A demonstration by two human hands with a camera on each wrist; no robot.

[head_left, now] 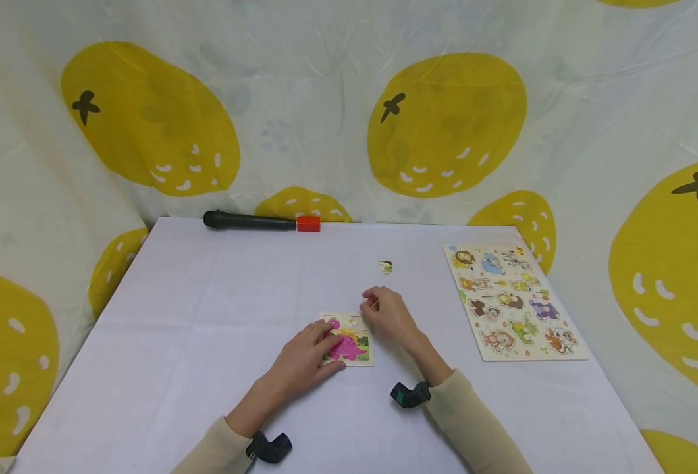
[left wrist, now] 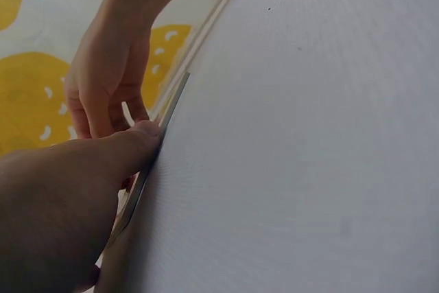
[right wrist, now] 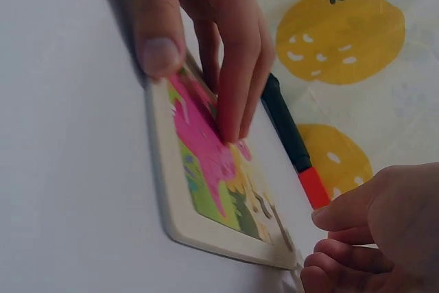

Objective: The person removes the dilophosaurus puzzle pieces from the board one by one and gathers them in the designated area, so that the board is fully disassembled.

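A white curtain (head_left: 307, 125) with large yellow fruit printed on it hangs behind and to both sides of the table (head_left: 207, 322), which wears a plain white cloth. On the person's right lies a board (head_left: 503, 316) of colourful animals, near the table's right edge. Two beige sleeves (head_left: 481, 421) reach in from the near side. A black microphone (head_left: 251, 221) with a red end lies along the far edge, left of centre.

The left hand (head_left: 304, 355) rests on the puzzle (head_left: 353, 349), its fingers extended over the picture and its thumb apart from them at the near rim. The right hand (head_left: 392, 316) is just beside the puzzle's far right corner, fingers curled and thumb brought toward the index finger; whether a piece is pinched there cannot be told. The puzzle lies flat near the middle of the table, a pink dinosaur in a pale frame. A small black device (head_left: 411, 395) sits at the right wrist, another at the left. Smallest is a loose piece (head_left: 386, 266), lying beyond the right hand, apart from the puzzle.
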